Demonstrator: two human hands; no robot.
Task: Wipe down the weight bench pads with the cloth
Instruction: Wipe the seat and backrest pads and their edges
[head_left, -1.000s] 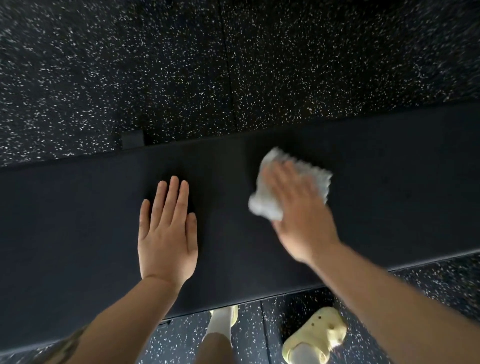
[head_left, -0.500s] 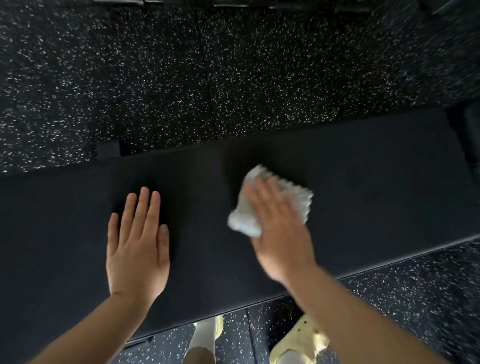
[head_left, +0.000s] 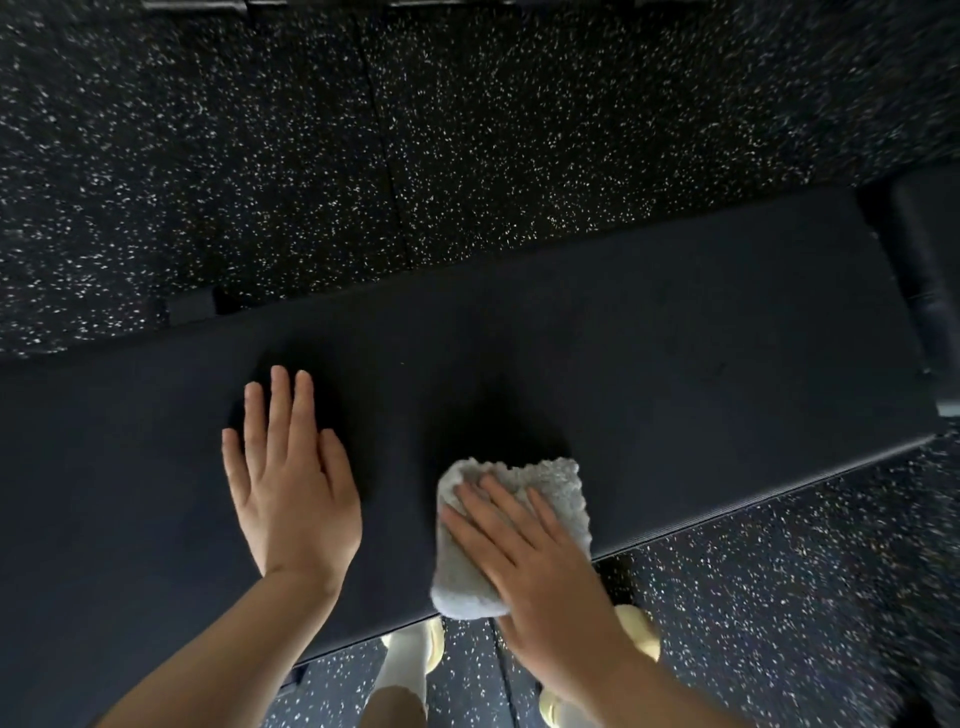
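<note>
White terry cloth (head_left: 511, 535), folded into a thick wad, is lying on the near edge of the black bench pad (head_left: 649, 364), with its near corner hanging just past that edge. The right hand (head_left: 540, 551) is pressing down on it with straight, spread fingers, flat rather than curled around it. To the left, the left hand (head_left: 291, 483) is resting palm-down on the pad, fingers straight and together, holding nothing and seemingly bracing the body. At the far right, a dark roller pad (head_left: 924, 270) is sitting just beyond the pad's end. Speckled rubber flooring (head_left: 467, 130) is spreading out on the far side, and pale yellow clogs (head_left: 644, 639) are showing below the near edge. Since the cloth is only being pressed and not gripped, a stroke carrying further toward the near edge could push it off onto the floor.
</note>
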